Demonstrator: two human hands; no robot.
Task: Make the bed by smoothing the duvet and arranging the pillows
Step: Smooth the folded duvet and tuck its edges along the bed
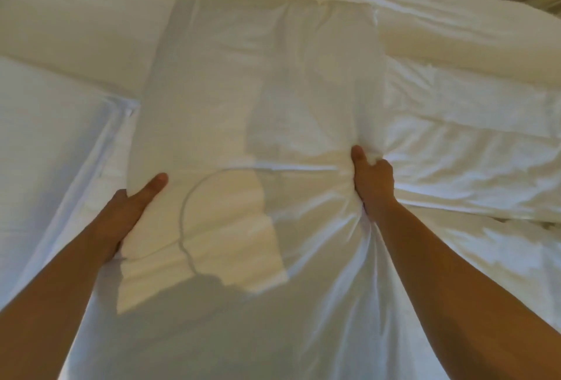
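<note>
Pillow: the long white fabric pillow lies mid-bed, held at its near end, probably for shifting into place.
Left hand: the left hand clasps the left edge, thumb on top, fingers hidden beneath.
Right hand: the right hand clenches bunched cover, arm stretched forward.
Duvet: the rumpled white duvet lies alongside on the right, unsmoothed.

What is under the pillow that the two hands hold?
White bedding shows around the pillow. The left hand has its thumb on top; its fingers go under the edge and are hidden. What lies directly beneath is covered.
</note>
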